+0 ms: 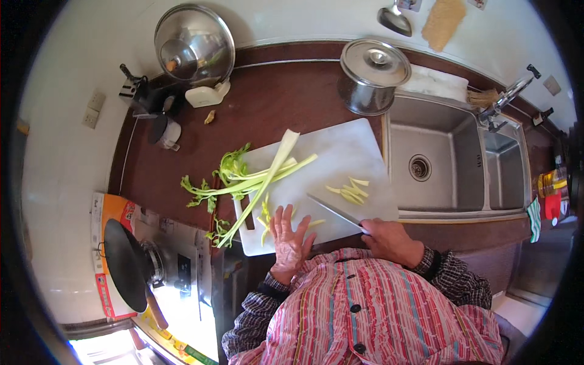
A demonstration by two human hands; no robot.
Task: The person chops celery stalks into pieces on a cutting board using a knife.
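My right hand point(388, 239) grips the handle of a kitchen knife point(336, 213), whose blade points up and left over the white cutting board point(360, 150). Fingers apart, my left hand point(290, 239) is over the board's lower left edge; it appears to hold nothing. Leafy celery stalks point(262, 182) lie across the board's left part, their leaves reaching onto the counter. Several cut celery pieces point(353, 194) rest to the right of the blade. Small yellowish-green leaves and a thin stalk piece point(317, 222) lie beside my left hand, partly hidden by it.
A lidded steel pot point(374, 86) stands behind the board, beside the double sink point(433, 137). At the back left are a pan lid point(196, 45), a knife block point(137, 93), a glass jar point(166, 132) and a ginger piece point(210, 117). A wok point(123, 264) sits on the stove at left.
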